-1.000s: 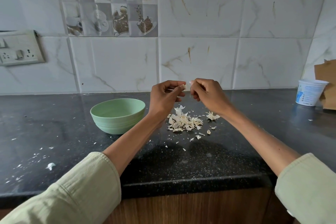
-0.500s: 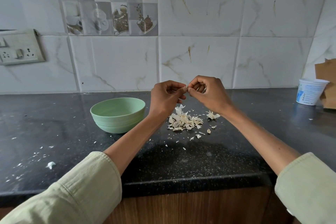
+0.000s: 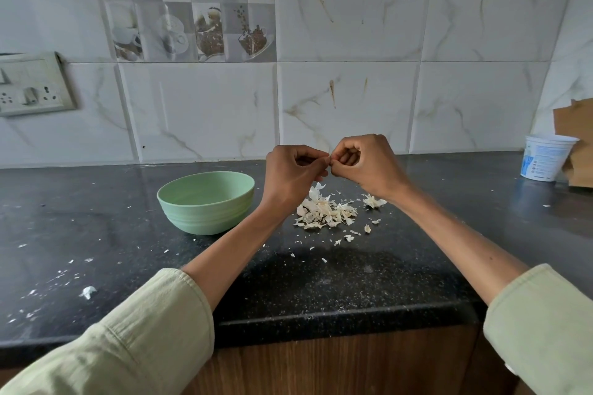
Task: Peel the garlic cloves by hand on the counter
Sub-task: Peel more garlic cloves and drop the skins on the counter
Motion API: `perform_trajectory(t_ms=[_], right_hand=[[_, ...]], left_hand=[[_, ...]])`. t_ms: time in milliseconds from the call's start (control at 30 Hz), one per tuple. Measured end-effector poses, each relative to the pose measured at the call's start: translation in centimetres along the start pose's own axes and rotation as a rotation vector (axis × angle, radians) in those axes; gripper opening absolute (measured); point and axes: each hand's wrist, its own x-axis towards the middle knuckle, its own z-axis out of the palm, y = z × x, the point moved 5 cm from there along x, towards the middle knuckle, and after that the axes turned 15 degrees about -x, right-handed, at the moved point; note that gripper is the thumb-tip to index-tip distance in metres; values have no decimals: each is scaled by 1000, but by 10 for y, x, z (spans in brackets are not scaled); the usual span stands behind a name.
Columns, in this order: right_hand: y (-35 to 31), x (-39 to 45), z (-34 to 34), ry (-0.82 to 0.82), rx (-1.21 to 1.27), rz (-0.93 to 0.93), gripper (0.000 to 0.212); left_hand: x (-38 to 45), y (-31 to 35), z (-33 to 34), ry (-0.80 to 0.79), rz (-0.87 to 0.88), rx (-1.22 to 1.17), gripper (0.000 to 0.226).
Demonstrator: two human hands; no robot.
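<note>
Hands working together above the speckled black stone counter [image 3: 321, 292].
Left hand [image 3: 290, 175] and right hand [image 3: 369, 163] are pinching something mostly hidden, presumably the small garlic clove; it is risking slipping onto the heaped papery white skins [image 3: 325, 213], missing the pale green ribbed bowl [image 3: 205, 202] at left.

White plastic tub [image 3: 545, 160] at the far right of the tabletop [image 3: 96, 218]: blue print on its side, lines of small text and a blue figure, all too small and blurred to read. No other lettering, numbers or signs legible anywhere.
</note>
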Motion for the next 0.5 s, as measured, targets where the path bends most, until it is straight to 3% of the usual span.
perform_trajectory(t_ms=[500], right_hand=[[-1, 2, -1, 35, -35, 27, 13]], left_hand=[[1, -4, 2, -12, -66, -119, 8]])
